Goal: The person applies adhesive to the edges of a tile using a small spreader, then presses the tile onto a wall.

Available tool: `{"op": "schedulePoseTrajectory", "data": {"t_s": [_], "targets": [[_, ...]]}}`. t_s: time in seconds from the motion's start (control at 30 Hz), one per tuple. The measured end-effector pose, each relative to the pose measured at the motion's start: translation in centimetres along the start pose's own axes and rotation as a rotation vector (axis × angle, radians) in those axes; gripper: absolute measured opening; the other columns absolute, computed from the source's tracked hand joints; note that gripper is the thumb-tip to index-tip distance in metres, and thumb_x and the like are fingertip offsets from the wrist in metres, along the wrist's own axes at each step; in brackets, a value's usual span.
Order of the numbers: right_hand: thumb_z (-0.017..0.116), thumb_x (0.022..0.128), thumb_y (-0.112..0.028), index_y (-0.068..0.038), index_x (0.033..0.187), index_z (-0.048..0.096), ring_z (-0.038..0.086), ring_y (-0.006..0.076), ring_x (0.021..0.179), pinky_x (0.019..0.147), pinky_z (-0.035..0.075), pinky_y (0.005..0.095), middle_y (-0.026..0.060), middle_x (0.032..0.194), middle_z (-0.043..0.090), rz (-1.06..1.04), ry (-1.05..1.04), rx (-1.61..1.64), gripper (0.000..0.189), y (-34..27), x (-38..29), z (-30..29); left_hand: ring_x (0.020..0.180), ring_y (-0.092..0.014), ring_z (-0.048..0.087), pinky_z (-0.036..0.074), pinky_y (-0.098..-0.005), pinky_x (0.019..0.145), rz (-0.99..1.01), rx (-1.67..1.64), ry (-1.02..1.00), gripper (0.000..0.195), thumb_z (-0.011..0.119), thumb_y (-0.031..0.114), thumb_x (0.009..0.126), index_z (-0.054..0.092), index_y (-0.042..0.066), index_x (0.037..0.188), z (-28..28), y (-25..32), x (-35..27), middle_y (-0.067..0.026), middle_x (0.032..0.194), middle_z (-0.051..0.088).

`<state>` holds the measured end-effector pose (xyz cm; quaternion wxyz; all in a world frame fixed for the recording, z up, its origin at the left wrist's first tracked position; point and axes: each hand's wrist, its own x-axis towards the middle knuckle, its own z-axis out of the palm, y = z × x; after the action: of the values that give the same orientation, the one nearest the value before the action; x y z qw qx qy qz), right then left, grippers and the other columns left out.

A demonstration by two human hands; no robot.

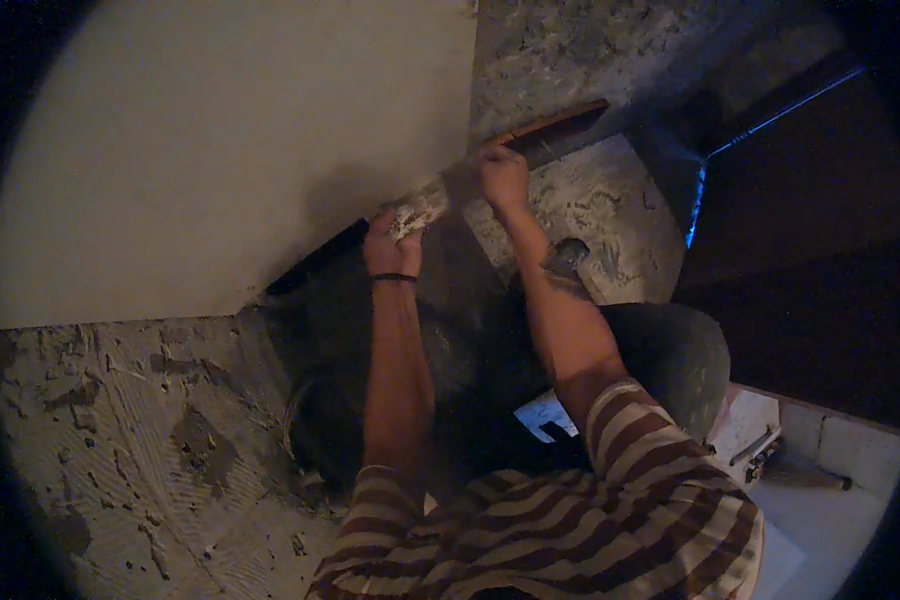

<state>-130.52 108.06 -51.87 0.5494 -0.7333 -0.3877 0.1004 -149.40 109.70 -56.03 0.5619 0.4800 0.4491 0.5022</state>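
A long narrow strip with an orange-brown edge slants along the rim of a large pale flat panel. My right hand is closed on the near part of this strip, fingers curled. My left hand, with a dark band at the wrist, grips a whitish, rough-surfaced piece. Whether that piece and the strip are one object cannot be told in the dim light. Beyond my left hand, a black straight-edged bar lies along the panel's lower edge.
Ridged, combed mortar covers the floor at lower left. Rough smeared floor lies beyond my right forearm. Dark boards stand at right, with blue light along an edge. Metal fittings sit by a white surface at lower right.
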Motion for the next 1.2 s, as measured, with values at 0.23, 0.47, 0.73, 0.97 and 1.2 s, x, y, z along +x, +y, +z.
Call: {"op": "schedulePoseTrajectory", "data": {"t_s": [0.23,0.47,0.73,0.97,1.2], "targets": [[0.055,0.071,-0.015,-0.002,0.081,0.063,0.06,0.0355,0.075,0.066,0.046,0.0387,0.0203,0.078,0.06,-0.162,-0.04,-0.385,0.019,1.0,1.7,0.0,0.09,-0.019,0.057,0.045,-0.03,0.083,0.079,-0.13,-0.002,0.021,0.057,0.002,0.077,0.055,-0.003,0.097,1.1,2.6,-1.1,-0.0123,0.098,0.059],[0.054,0.071,-0.011,-0.003,0.084,0.062,0.06,0.033,0.076,0.068,0.046,0.0356,0.0187,0.081,0.061,0.107,-0.097,-0.076,0.017,-0.3,-0.3,0.9,0.09,-0.022,0.057,0.044,-0.0323,0.085,-0.143,-0.411,-0.027,0.022,0.057,0.007,0.077,0.056,-0.003,0.096,-1.3,-0.4,0.2,-0.0121,0.098,0.059],[0.055,0.072,-0.012,-0.001,0.082,0.059,0.058,0.035,0.079,0.07,0.045,0.0367,0.0203,0.082,0.059,-0.13,-0.075,-0.204,0.016,0.9,0.2,0.6,0.084,-0.02,0.058,0.048,-0.031,0.078,0.192,0.297,-0.073,0.016,0.053,0.001,0.079,0.057,-0.008,0.092,-0.9,0.4,0.4,-0.0131,0.092,0.061],[0.054,0.074,-0.013,0.0,0.084,0.056,0.056,0.0335,0.073,0.067,0.044,0.0369,0.0176,0.08,0.058,-0.101,-0.06,-0.005,0.016,0.7,-0.4,-1.0,0.086,-0.023,0.058,0.048,-0.033,0.079,0.056,0.344,-0.119,0.023,0.053,0.01,0.08,0.055,-0.006,0.096,1.5,2.1,-0.7,-0.0136,0.095,0.06],[0.055,0.076,-0.008,-0.003,0.083,0.058,0.052,0.0114,0.061,0.055,0.043,0.0269,0.0049,0.074,0.058,0.355,-0.374,0.54,0.009,-2.0,-0.6,-2.8,0.091,-0.025,0.057,0.047,-0.0347,0.082,-0.366,-0.636,0.086,0.025,0.051,0.01,0.079,0.054,-0.006,0.098,1.0,1.9,-0.3,-0.0146,0.098,0.058]]}}
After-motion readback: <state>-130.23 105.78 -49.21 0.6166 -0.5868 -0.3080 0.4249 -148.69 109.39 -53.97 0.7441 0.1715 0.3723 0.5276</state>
